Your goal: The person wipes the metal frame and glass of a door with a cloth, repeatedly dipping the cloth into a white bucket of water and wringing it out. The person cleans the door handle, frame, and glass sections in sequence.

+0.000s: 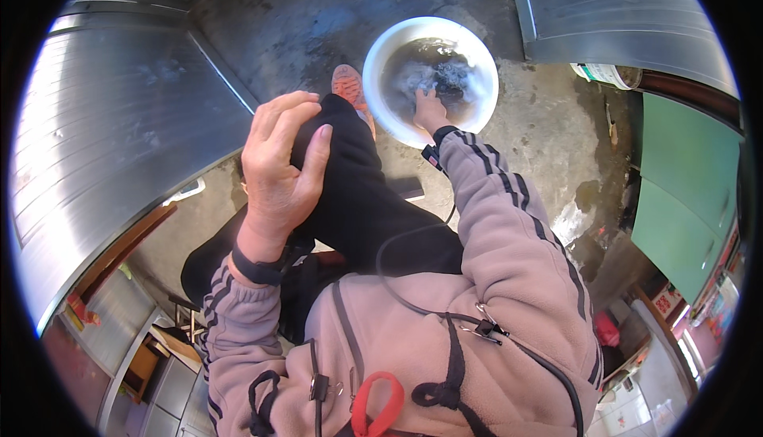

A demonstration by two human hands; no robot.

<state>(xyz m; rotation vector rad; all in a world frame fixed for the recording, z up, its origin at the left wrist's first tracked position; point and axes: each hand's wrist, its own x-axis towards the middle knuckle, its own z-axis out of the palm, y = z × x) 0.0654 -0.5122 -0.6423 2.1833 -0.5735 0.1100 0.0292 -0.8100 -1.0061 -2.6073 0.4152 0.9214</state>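
A white round basin stands on the floor ahead of me, holding murky water. In the water lies a soft, grey-blue and dark mass that looks like wet cloth; its kind is unclear. My right hand reaches over the basin's near side, its fingers down at this mass. The fingertips are hidden there, so I cannot see whether they grip it. Raised above my left knee, my left hand is empty, with its fingers loosely bent and its thumb apart. It touches nothing.
Metal panels rise at the left, with another metal panel at the far right. A green cabinet and a white bucket stand to the right. An orange shoe is beside the basin. A black cable runs across my lap.
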